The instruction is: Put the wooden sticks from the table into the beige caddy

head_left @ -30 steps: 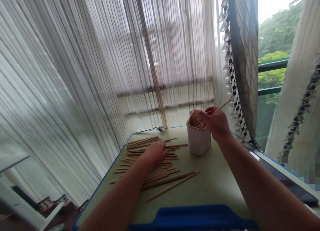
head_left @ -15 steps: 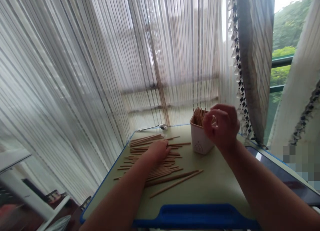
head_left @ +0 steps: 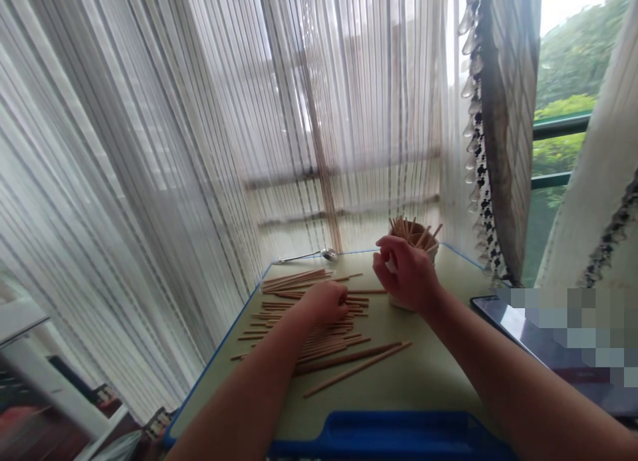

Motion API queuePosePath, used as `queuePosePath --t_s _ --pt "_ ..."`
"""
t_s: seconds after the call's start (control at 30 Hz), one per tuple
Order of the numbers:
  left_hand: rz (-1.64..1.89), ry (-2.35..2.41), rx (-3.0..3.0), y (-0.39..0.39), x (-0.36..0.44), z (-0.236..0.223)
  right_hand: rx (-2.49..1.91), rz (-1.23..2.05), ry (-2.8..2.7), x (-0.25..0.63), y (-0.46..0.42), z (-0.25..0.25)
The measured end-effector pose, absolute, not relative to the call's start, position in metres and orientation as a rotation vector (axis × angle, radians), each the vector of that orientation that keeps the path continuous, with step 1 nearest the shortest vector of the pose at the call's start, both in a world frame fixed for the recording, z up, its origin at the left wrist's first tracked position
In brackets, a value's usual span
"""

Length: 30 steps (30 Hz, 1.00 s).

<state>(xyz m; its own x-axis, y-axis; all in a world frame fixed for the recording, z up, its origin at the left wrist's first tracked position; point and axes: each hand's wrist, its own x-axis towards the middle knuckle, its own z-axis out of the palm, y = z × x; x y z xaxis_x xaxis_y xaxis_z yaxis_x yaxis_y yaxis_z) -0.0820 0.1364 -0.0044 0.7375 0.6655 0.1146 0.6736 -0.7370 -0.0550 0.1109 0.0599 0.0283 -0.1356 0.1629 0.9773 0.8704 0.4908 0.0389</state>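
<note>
A spread of wooden chopsticks [head_left: 319, 328] lies on a pale green tabletop [head_left: 423, 374] with blue edging. My left hand [head_left: 326, 301] rests on the pile with its fingers curled down onto the sticks. My right hand [head_left: 406, 272] hovers just in front of a white holder [head_left: 432, 248] with several chopsticks standing in it. Its fingers are curled loosely and I see nothing in them.
A metal spoon [head_left: 312, 255] lies at the far edge of the table. A dark tablet [head_left: 528, 331] sits at the right. Sheer striped curtains hang behind and to the left. A blue handle-like edge [head_left: 399, 434] runs along the near side.
My right hand dropped a chopstick into the holder and drew back toward the pile. My left hand stayed on the chopsticks, curling its fingers more.
</note>
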Motion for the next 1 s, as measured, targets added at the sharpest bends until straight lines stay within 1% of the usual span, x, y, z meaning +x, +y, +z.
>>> queuePosePath --t_s 0.13,0.3,0.5,1.0 --pt "-0.134 -1.084 -2.858 0.137 -0.081 -0.004 -0.953 -0.747 -1.567 0.118 0.061 0.029" --pt "-0.255 -1.094 -2.781 0.141 -0.080 -0.009 -0.940 -0.745 -1.575 0.116 0.062 0.028" --pt "-0.139 -1.197 -2.728 0.148 -0.080 -0.015 -0.896 -0.759 -1.652 0.110 0.061 0.024" --pt "-0.074 -1.216 -2.733 0.145 -0.079 -0.013 -0.887 -0.639 -1.924 0.089 0.055 0.019"
